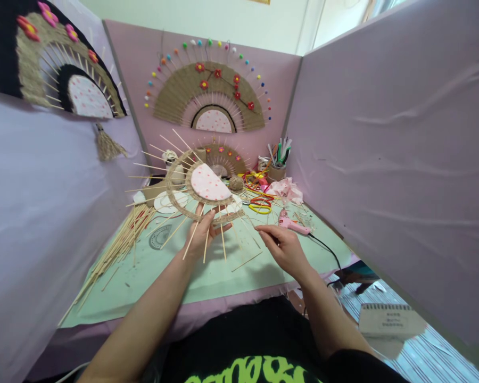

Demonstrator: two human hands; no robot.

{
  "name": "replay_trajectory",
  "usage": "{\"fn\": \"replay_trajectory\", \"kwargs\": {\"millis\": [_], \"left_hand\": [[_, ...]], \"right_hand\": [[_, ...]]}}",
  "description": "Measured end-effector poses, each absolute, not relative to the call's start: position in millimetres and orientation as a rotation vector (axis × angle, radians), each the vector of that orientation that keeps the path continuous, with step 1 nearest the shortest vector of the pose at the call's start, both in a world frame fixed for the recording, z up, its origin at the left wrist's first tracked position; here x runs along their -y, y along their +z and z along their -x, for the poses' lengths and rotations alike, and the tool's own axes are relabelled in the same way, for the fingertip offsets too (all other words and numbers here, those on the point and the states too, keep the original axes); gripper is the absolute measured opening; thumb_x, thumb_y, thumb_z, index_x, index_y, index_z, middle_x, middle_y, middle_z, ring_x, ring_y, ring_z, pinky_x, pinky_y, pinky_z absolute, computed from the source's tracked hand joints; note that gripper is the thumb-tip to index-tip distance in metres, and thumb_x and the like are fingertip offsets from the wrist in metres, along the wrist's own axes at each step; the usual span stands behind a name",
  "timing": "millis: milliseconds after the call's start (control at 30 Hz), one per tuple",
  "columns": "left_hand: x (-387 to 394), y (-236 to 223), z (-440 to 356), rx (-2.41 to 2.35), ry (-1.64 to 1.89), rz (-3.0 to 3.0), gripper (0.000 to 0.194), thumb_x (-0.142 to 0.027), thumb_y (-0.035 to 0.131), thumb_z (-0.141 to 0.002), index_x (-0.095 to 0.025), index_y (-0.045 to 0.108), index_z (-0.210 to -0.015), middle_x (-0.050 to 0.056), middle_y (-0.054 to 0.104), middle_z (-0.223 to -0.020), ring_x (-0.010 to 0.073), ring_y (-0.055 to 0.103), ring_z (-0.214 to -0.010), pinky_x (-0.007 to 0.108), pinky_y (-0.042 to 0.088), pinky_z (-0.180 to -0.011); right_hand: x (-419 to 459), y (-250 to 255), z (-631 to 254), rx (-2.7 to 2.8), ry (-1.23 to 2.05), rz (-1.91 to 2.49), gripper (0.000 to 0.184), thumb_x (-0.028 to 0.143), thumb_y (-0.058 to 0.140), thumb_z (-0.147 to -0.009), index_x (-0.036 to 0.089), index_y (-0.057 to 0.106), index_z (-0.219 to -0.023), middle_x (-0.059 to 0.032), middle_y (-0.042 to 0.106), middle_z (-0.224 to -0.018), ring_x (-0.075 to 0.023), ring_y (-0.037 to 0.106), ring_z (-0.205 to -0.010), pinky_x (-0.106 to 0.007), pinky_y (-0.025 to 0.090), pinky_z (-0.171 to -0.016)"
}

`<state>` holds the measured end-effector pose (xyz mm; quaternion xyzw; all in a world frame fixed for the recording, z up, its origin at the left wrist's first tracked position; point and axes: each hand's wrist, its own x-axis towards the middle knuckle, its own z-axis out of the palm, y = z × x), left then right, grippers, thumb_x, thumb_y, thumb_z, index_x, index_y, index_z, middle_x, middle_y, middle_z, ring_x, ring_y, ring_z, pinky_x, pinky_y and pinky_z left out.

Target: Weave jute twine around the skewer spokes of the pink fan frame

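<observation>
My left hand (pixel 203 229) is closed around the lower part of a half-round stick fan (pixel 179 205), holding it tilted above the table. Thin wooden sticks radiate from the fan's spotted white half-disc (pixel 208 183), which has a twine border. A second band of twine runs across the sticks further out. To the right, my right hand (pixel 281 247) pinches a thin strand of twine (pixel 249 218) that leads to the end of this band. Some of my left fingers are hidden behind the fan.
Loose wooden sticks (pixel 120 244) and a protractor (pixel 160 236) lie at left. A pink glue gun (pixel 293 223) with a black cord, scissors (pixel 260 205), a twine ball (pixel 236 183) and a tool cup (pixel 277 173) are at right. Finished fans (pixel 171 90) hang on the partitions.
</observation>
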<state>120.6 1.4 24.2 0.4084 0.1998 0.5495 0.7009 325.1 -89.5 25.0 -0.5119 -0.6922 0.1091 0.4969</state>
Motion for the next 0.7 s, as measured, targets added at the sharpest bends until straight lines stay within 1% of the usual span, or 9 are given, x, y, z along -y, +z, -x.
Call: {"fn": "replay_trajectory", "kwargs": {"millis": [33, 100, 167, 267, 433, 567, 633, 700], "left_hand": [[-2, 25, -121, -0.449, 1.244, -0.888, 0.069, -0.021, 0.066, -0.081, -0.042, 0.035, -0.139, 0.004, 0.065, -0.121, 0.0230, 0.066, -0.105, 0.044, 0.056, -0.085], [-3, 26, -120, -0.454, 1.281, -0.839, 0.068, -0.019, 0.065, -0.081, -0.041, 0.037, -0.138, 0.004, 0.067, -0.118, 0.0222, 0.066, -0.104, 0.043, 0.057, -0.084], [-4, 26, -119, -0.455, 1.308, -0.790, 0.065, -0.018, 0.063, -0.082, -0.039, 0.037, -0.138, 0.004, 0.068, -0.117, 0.0206, 0.066, -0.103, 0.042, 0.056, -0.085], [-8, 25, -117, -0.455, 1.332, -0.741, 0.060, -0.018, 0.061, -0.084, -0.035, 0.039, -0.137, 0.005, 0.067, -0.119, 0.0181, 0.068, -0.098, 0.040, 0.055, -0.089], [-9, 23, -116, -0.442, 1.357, -0.691, 0.054, -0.018, 0.057, -0.087, -0.031, 0.039, -0.137, 0.007, 0.065, -0.122, 0.0173, 0.068, -0.097, 0.039, 0.054, -0.090], [-7, 26, -118, -0.438, 1.364, -0.684, 0.051, -0.018, 0.054, -0.089, -0.031, 0.039, -0.136, 0.007, 0.066, -0.121, 0.0181, 0.068, -0.098, 0.037, 0.056, -0.085], [-3, 28, -121, -0.432, 1.379, -0.681, 0.050, -0.018, 0.054, -0.089, -0.031, 0.040, -0.135, 0.006, 0.065, -0.121, 0.0180, 0.067, -0.099, 0.035, 0.057, -0.084], [3, 30, -125, -0.427, 1.400, -0.674, 0.048, -0.020, 0.055, -0.089, -0.031, 0.042, -0.134, 0.005, 0.065, -0.122, 0.0172, 0.067, -0.099, 0.033, 0.056, -0.084]], "right_hand": [[90, 25, -325, 1.732, 0.245, 1.228, 0.024, 0.029, 0.051, -0.090, 0.023, 0.071, -0.101, -0.0081, 0.072, -0.097, -0.0219, 0.066, -0.087, -0.034, 0.049, -0.078], [92, 26, -325, 1.808, 0.224, 1.224, 0.027, 0.027, 0.047, -0.092, 0.023, 0.069, -0.107, -0.0088, 0.072, -0.100, -0.0221, 0.066, -0.090, -0.036, 0.049, -0.082], [93, 27, -326, 1.856, 0.221, 1.244, 0.030, 0.026, 0.044, -0.093, 0.022, 0.068, -0.112, -0.0089, 0.072, -0.094, -0.0207, 0.066, -0.085, -0.035, 0.049, -0.080], [93, 28, -327, 1.896, 0.258, 1.259, 0.033, 0.024, 0.042, -0.094, 0.019, 0.065, -0.117, -0.0068, 0.069, -0.081, -0.0181, 0.063, -0.076, -0.032, 0.048, -0.076], [88, 21, -324, 1.842, 0.346, 1.229, 0.034, 0.024, 0.043, -0.094, 0.019, 0.063, -0.120, -0.0034, 0.066, -0.076, -0.0155, 0.060, -0.070, -0.028, 0.047, -0.072], [80, 8, -308, 1.747, 0.338, 1.215, 0.035, 0.026, 0.043, -0.094, 0.019, 0.062, -0.122, -0.0031, 0.064, -0.072, -0.0159, 0.060, -0.068, -0.028, 0.048, -0.070], [75, 3, -296, 1.727, 0.312, 1.192, 0.036, 0.025, 0.042, -0.094, 0.020, 0.061, -0.124, -0.0055, 0.067, -0.079, -0.0171, 0.061, -0.072, -0.030, 0.049, -0.073], [70, 0, -286, 1.743, 0.291, 1.148, 0.038, 0.023, 0.041, -0.094, 0.022, 0.058, -0.127, -0.0088, 0.069, -0.096, -0.0186, 0.063, -0.081, -0.033, 0.050, -0.078]]}}
